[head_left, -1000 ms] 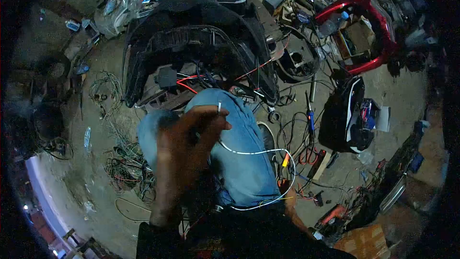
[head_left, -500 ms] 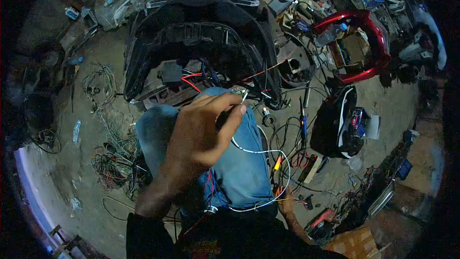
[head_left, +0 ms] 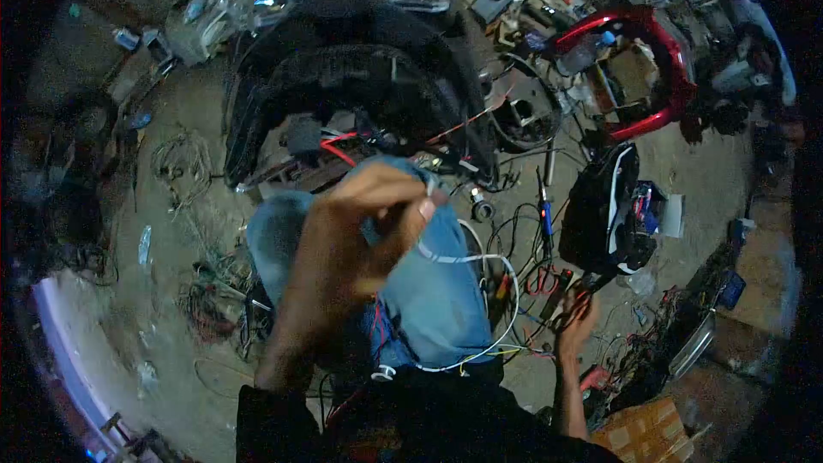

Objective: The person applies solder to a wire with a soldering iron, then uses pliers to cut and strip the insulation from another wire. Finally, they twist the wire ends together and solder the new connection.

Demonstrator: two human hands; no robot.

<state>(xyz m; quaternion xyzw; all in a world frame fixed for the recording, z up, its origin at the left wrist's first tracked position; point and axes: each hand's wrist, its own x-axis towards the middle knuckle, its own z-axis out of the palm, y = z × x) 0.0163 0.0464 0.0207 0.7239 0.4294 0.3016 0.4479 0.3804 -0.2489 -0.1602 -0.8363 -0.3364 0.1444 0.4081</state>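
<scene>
My left hand (head_left: pixel 369 231) is raised over the jeans-clad knee (head_left: pixel 437 309), blurred, with thumb and forefinger pinching the end of a white cable (head_left: pixel 514 291). The cable loops down to the right and back across the lap to a small white ring-shaped part (head_left: pixel 382 373). On the floor at the right, my right hand (head_left: pixel 579 326) has its fingers closed around a dark tool (head_left: pixel 591 285), whose exact form is unclear. Red-handled scissors (head_left: pixel 540 279) lie just left of it.
A large black plastic body part (head_left: pixel 360 43) lies ahead, with red wires inside. Right of it are a red curved frame (head_left: pixel 681 69), a black bag (head_left: pixel 591 214) and a blue-handled tool (head_left: pixel 547 219). Tangled wires (head_left: pixel 214 300) lie left; a cardboard box (head_left: pixel 643 433) stands lower right.
My right hand has moved up and outward from beside the lap to the dark tool and closed on it. My left hand still pinches the cable, slightly shifted.
</scene>
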